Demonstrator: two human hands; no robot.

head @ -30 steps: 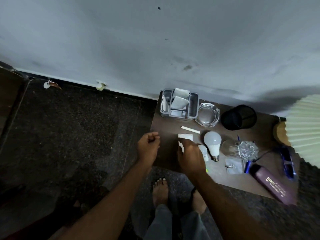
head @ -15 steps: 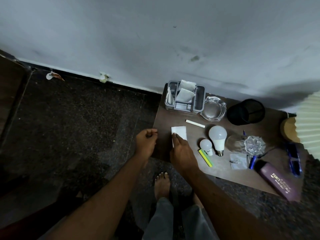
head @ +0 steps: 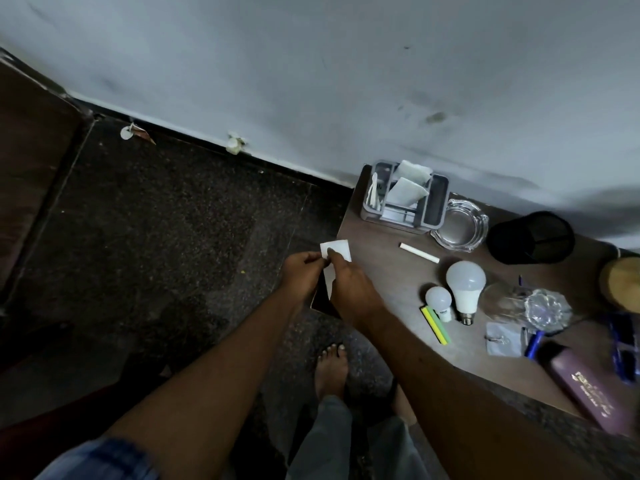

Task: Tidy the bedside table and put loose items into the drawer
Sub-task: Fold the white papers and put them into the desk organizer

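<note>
A white paper slip (head: 337,249) sticks out past the left edge of the brown bedside table (head: 391,271). My right hand (head: 349,289) lies on the slip with a finger pressing it. My left hand (head: 303,271) pinches the slip's left edge just off the table. On the table lie a white stick (head: 419,252), a big bulb (head: 465,285), a small bulb (head: 439,301), a yellow-green eraser (head: 436,323), a small packet (head: 504,339), blue pens (head: 533,342) and a purple case (head: 592,389). No drawer shows.
A grey organizer (head: 436,206) with papers stands at the table's back, beside a glass ashtray (head: 460,226) and a black mesh cup (head: 531,237). A clear glass piece (head: 543,308) and a wooden lamp base (head: 623,285) stand at the right. Dark stone floor lies at the left.
My right hand has slid the paper slip leftward to the table's edge. My left hand has opened from a fist and taken hold of the slip's edge.
</note>
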